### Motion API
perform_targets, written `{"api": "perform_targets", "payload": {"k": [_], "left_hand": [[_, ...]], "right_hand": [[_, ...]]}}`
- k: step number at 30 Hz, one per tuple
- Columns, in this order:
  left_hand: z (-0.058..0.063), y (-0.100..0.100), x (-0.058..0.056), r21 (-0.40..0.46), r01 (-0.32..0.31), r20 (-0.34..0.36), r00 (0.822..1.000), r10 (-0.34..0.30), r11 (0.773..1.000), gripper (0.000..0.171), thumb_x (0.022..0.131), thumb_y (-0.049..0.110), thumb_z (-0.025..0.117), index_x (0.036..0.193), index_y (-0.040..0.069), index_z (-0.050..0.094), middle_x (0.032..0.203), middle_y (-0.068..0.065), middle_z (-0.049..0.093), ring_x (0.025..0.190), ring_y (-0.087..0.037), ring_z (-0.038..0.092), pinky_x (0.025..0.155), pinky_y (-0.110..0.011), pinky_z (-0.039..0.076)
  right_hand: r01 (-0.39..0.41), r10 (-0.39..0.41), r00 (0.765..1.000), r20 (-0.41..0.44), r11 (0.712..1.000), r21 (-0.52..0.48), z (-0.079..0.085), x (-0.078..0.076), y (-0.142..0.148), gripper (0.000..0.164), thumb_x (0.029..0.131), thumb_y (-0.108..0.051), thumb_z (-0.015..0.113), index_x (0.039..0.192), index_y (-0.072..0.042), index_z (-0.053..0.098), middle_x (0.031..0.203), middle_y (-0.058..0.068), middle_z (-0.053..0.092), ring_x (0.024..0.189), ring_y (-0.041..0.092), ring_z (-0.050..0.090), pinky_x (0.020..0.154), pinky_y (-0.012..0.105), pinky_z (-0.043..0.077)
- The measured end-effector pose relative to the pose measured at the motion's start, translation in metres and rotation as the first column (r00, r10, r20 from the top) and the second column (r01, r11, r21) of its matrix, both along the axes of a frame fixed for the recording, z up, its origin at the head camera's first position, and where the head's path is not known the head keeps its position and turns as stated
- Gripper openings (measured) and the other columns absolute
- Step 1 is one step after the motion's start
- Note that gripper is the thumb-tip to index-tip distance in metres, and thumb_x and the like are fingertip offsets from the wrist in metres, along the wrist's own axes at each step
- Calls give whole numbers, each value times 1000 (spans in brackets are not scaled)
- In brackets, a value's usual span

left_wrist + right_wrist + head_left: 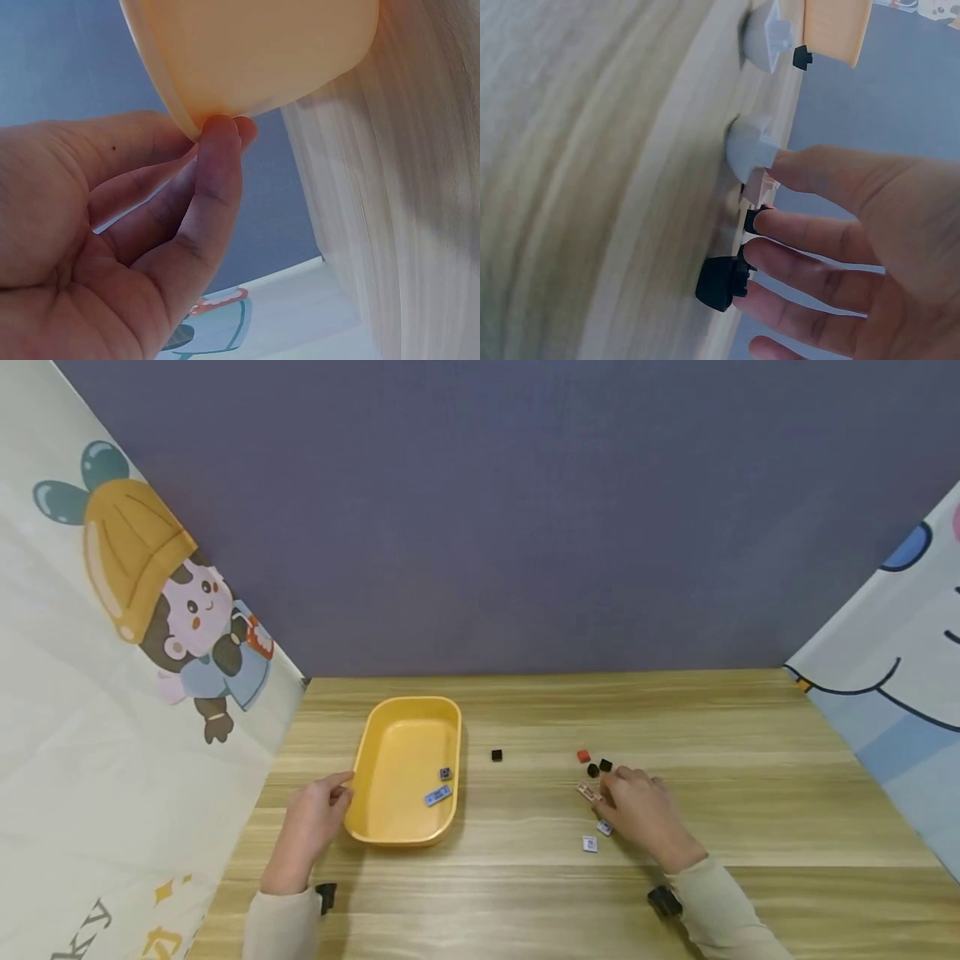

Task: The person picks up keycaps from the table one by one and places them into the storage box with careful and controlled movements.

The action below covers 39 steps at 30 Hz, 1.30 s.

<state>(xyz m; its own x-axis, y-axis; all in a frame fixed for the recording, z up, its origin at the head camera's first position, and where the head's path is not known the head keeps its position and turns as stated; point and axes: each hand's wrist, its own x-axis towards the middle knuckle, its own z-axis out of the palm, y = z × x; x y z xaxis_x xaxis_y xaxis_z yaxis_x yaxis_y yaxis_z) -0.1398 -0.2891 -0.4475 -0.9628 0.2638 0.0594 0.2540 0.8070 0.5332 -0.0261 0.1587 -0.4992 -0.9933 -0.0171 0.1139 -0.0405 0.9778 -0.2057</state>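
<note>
A wooden table point(525, 902) with streaky light and dark grain running from side to side fills the lower part of the head view. Behind it rises a plain, dull blue-purple wall point(525, 527), meeting the table's back edge in a nearly straight line.

Along the left side is a pale sheet point(67, 793) printed with a cartoon child point(198, 610) in a big orange hat point(131, 556) topped by two green ovals point(105, 462), wearing blue clothes. Lower down, the sheet carries dark letters point(86, 931) and a small orange star point(163, 892).

On the right, another printed sheet point(907, 660) shows white and blue areas, curved black lines and a dark-rimmed blue shape point(907, 550).
</note>
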Motion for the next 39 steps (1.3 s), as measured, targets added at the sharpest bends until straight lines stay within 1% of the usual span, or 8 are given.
{"api": "perform_targets", "payload": {"k": [4, 6, 11, 16, 24, 30, 36, 39], "left_hand": [[1, 1, 0, -2, -7, -2, 1000, 7, 1000, 29, 95, 0, 63, 123, -8, 66, 93, -15, 71, 72, -20, 61, 59, -32, 51], [1, 2, 0, -6, -12, -2, 1000, 12, 1000, 29, 95, 0, 63, 123, -8, 66, 93, -15, 71, 73, -20, 61, 60, -32, 51], [1, 2, 0, -8, -14, -7, 1000, 14, 1000, 29, 94, 0, 64, 122, -8, 66, 93, -15, 71, 73, -21, 62, 60, -32, 52], [1, 2, -1, -5, -8, -14, 1000, 8, 1000, 29, 94, 0, 64, 122, -8, 66, 92, -15, 71, 72, -20, 61, 59, -31, 51], [1, 1, 0, -2, -4, -30, 1000, 4, 1000, 29, 94, 0, 64, 121, -8, 67, 90, -14, 71, 70, -19, 59, 59, -31, 50], [1, 1, 1, 1, 2, -39, 999, -2, 1000, 29, 93, 0, 65, 121, -8, 67, 90, -14, 72, 69, -18, 59, 58, -31, 49], [2, 1, 2, 14, 0, -33, 999, 1, 1000, 29, 94, 0, 65, 121, -8, 67, 89, -13, 71, 67, -17, 57, 57, -30, 48], [2, 0, 3, 16, -1, -27, 1000, 1, 1000, 29, 94, -1, 64, 121, -8, 67, 88, -12, 71, 67, -17, 56, 56, -29, 47]], "right_hand": [[5, -5, 1000, 0, 1000, 7, -1, -1, -2, 23, 84, -29, 80, 81, -12, 65, 72, -4, 48, 63, 15, 46, 57, 40, 46], [10, -10, 1000, 1, 1000, 9, -3, -1, -3, 22, 85, -28, 80, 81, -12, 66, 71, -4, 47, 63, 15, 45, 58, 41, 46], [16, -16, 1000, -2, 1000, 0, -4, -2, -4, 18, 84, -25, 78, 84, -11, 67, 71, -4, 49, 64, 16, 47, 59, 44, 47], [19, -19, 1000, -4, 1000, -14, -3, -1, -4, 15, 84, -22, 78, 84, -10, 68, 72, -4, 50, 65, 17, 49, 59, 44, 46], [22, -22, 1000, -17, 1000, -23, 1, -2, -5, 14, 85, -21, 77, 85, -9, 69, 74, -3, 52, 67, 18, 52, 64, 49, 49], [-16, 14, 996, -86, 1000, -19, 10, -4, -6, 15, 86, -22, 76, 88, -7, 71, 78, 1, 59, 71, 22, 57, 68, 52, 52], [-71, 70, 975, -211, 997, 2, 20, -9, -7, 19, 85, -23, 80, 87, -6, 71, 80, 4, 63, 69, 23, 60, 58, 45, 53], [-87, 87, 967, -241, 996, 10, 24, -13, -9, 21, 83, -23, 82, 88, -6, 73, 81, 5, 64, 69, 23, 61, 56, 43, 52]]}}
